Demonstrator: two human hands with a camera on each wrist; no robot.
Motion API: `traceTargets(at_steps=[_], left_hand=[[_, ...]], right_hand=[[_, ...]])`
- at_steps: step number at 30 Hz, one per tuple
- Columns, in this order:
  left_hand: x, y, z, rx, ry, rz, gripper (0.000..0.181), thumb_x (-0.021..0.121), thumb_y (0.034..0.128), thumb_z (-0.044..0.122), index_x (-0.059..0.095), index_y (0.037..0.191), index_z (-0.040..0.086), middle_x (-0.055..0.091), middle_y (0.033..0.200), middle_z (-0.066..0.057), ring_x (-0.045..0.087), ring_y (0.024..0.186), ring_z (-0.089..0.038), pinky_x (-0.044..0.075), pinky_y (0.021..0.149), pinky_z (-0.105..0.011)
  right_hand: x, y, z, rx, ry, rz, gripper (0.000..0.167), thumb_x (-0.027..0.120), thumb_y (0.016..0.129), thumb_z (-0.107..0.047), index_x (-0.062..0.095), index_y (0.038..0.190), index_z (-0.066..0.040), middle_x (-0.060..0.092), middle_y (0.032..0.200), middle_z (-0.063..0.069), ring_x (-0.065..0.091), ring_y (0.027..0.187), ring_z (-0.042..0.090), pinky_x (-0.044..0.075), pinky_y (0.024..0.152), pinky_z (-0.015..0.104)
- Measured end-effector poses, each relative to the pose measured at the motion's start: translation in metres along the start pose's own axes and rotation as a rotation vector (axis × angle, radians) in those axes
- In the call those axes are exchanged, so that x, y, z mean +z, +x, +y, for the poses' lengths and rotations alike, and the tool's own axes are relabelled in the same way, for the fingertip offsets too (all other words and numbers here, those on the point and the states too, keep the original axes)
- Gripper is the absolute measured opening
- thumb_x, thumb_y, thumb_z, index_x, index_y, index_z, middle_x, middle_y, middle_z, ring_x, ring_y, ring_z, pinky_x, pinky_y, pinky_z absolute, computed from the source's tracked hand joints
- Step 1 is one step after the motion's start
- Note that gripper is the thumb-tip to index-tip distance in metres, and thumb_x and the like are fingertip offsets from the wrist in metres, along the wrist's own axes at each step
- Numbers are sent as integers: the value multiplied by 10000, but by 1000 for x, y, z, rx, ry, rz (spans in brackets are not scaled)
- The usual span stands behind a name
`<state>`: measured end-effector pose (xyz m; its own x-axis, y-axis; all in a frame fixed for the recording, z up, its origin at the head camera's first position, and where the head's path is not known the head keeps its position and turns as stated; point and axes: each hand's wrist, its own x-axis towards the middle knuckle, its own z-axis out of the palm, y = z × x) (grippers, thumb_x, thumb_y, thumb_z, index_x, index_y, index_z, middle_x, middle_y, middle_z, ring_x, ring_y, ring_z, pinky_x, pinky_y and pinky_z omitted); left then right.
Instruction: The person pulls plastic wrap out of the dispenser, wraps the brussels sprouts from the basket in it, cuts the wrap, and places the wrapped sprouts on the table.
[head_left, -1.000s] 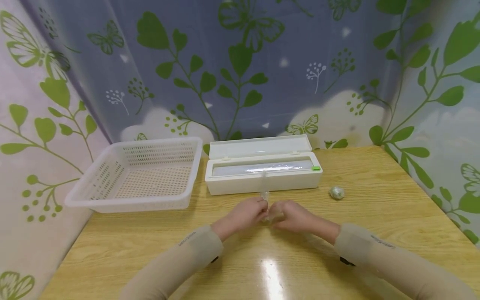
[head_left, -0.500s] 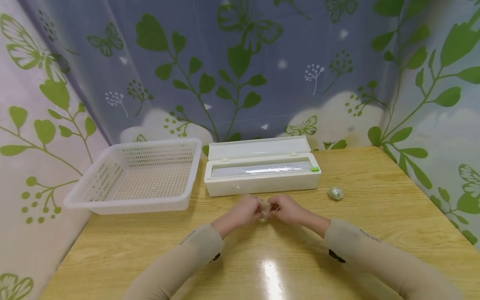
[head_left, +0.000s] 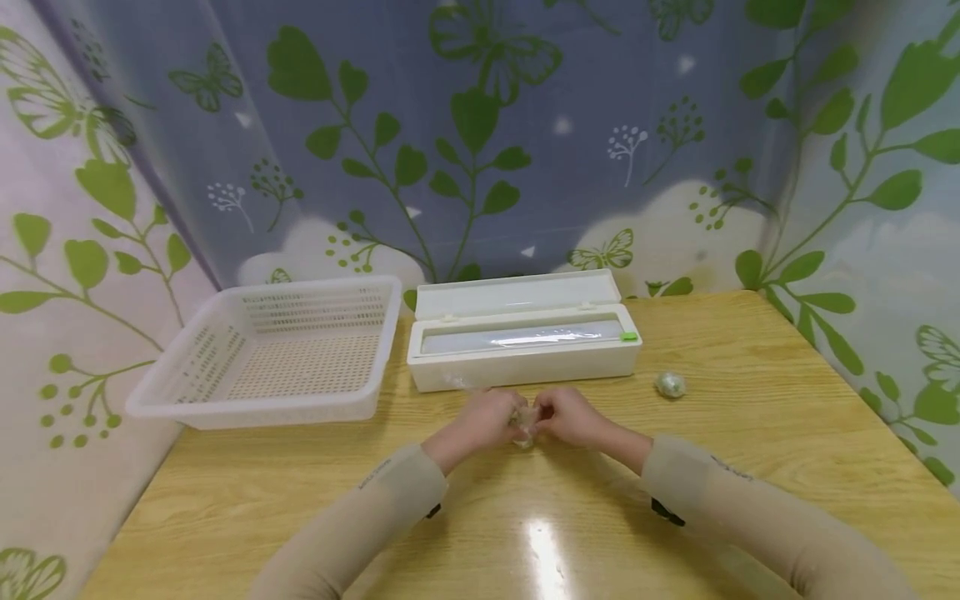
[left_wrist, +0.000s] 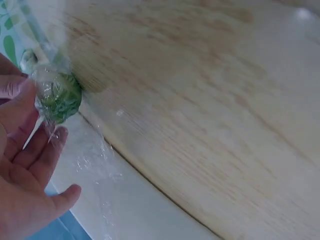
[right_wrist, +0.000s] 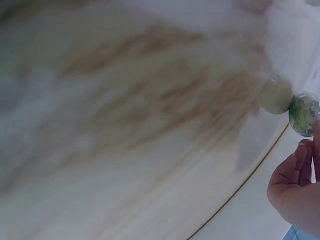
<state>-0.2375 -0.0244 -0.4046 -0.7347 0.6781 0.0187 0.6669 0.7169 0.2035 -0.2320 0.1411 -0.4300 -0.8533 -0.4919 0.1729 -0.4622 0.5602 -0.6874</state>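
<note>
A small green leafy ball, like a Brussels sprout (left_wrist: 62,97), is wrapped in clear cling film (left_wrist: 95,160), with a loose tail trailing down in the left wrist view. My left hand (head_left: 489,419) holds it just above the table in front of the white box. From the other side my right hand (head_left: 573,417) pinches the film at the ball, fingers curled and close to the left. The right wrist view shows the wrapped sprout (right_wrist: 302,114) at its right edge, my right fingers partly cut off there. Another wrapped ball (head_left: 670,384) lies on the table to the right.
Behind my hands stands a white film dispenser box (head_left: 525,367), lid raised, a film roll (head_left: 517,337) inside and a green tab at its right end. To the left sits a white perforated basket (head_left: 258,411). The wooden table (head_left: 420,533) meets a patterned curtain at the back.
The film strip that stood up between my hands against the box has been gathered down around the ball. My right hand has shifted slightly left and stays close to the left hand.
</note>
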Motion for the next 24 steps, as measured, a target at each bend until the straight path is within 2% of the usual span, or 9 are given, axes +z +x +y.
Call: traceTargets(at_steps=[3, 7, 10, 14, 17, 20, 22, 24], left_hand=[[-1, 0, -2, 7, -64, -19, 157, 727, 717, 298, 646, 770, 174, 616, 762, 106, 504, 623, -51, 425, 717, -278], [-7, -2, -4, 22, -117, -53, 124, 689, 765, 295, 665, 770, 173, 608, 757, 115, 421, 529, -48, 383, 558, -203], [-8, -3, -5, 35, -137, -63, 104, 659, 799, 267, 688, 794, 167, 633, 815, 102, 464, 568, -42, 405, 604, -202], [-5, -3, -7, 17, -191, -34, 85, 660, 801, 207, 704, 827, 140, 654, 861, 49, 515, 659, -48, 432, 649, -208], [0, -3, -9, -10, -222, -5, 73, 667, 794, 195, 695, 792, 127, 648, 802, 41, 501, 640, -50, 425, 606, -189], [2, -3, -10, -28, -242, 5, 82, 681, 781, 190, 660, 738, 123, 612, 721, 56, 485, 609, -54, 414, 582, -187], [3, -4, -10, -36, -266, -4, 90, 689, 774, 173, 629, 735, 119, 582, 693, 63, 487, 610, -60, 415, 579, -190], [2, -6, -11, -43, -301, -24, 118, 711, 751, 167, 603, 731, 123, 563, 689, 66, 497, 638, -69, 423, 596, -200]], right_hand=[[0, -1, -3, -43, 2, 4, 74, 678, 693, 41, 654, 687, -28, 605, 659, -9, 524, 619, 71, 448, 560, 206], [-2, -1, -5, -60, 29, -24, 158, 615, 705, 93, 694, 733, -40, 629, 729, 0, 550, 711, 116, 463, 613, 223], [-3, -1, -6, -35, 69, -64, 134, 604, 736, 59, 693, 760, -38, 632, 754, 10, 538, 735, 122, 459, 624, 234], [-4, -1, -7, -22, 117, -97, 61, 625, 770, -29, 685, 781, -35, 632, 766, 4, 513, 718, 95, 447, 617, 233], [-2, 1, -8, -5, 115, -95, 93, 632, 794, -86, 665, 727, -32, 572, 650, -50, 442, 582, 56, 391, 522, 203], [1, 2, -9, 47, 97, -80, 158, 626, 804, -106, 626, 662, -37, 466, 539, -75, 353, 478, 47, 309, 449, 195], [4, 2, -9, 98, 99, -79, 193, 631, 804, -119, 596, 635, -33, 410, 503, -72, 330, 452, 51, 282, 436, 199], [7, 1, -9, 129, 102, -74, 169, 644, 792, -112, 577, 658, -36, 442, 535, -58, 360, 476, 63, 302, 446, 208]])
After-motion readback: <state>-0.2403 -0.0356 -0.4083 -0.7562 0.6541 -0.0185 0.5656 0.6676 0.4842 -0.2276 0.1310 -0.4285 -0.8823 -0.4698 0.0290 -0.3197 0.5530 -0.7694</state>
